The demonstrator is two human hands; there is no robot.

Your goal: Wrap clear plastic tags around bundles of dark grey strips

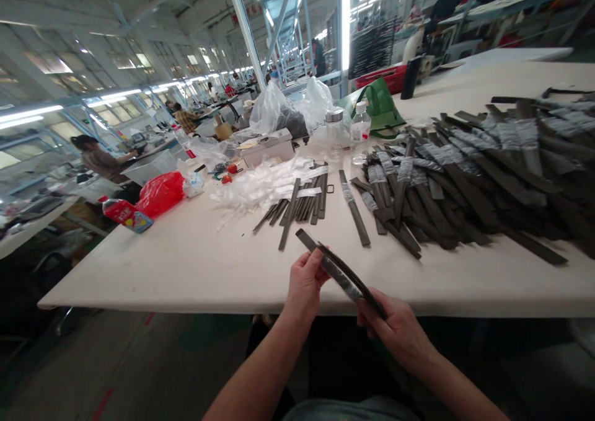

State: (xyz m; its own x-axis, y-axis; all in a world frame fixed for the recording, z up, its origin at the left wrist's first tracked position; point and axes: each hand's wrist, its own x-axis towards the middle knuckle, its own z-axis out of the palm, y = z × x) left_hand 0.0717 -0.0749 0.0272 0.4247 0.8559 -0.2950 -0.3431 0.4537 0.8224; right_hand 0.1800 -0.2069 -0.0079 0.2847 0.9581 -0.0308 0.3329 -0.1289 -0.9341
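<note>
Strap [341,273], dark with a silvery wrap around its middle, is held in both hands just off the near edge of the table [162,260]. The left hand [304,283] curls around one stretch of it, and the right hand [395,333] pinches the lower end between thumb and fingers, so both grips are clamped on the strap, which seems doubled or bowed between them, though the angle makes that hard to tell. Straight ahead on the table, a lone strap [354,209] lies nearest the hands, with a row of straps [302,201] just left of it beside a tangle of white wrappers [260,185]. A big heap of straps [465,185] covers the right side of the table, many with the same silvery wrap. At the far end of the table stand a white box [267,148], a glass jar [334,126], a water bottle [360,123] and a green bag [379,108], while a red bag [160,193] sits at its left edge
</note>
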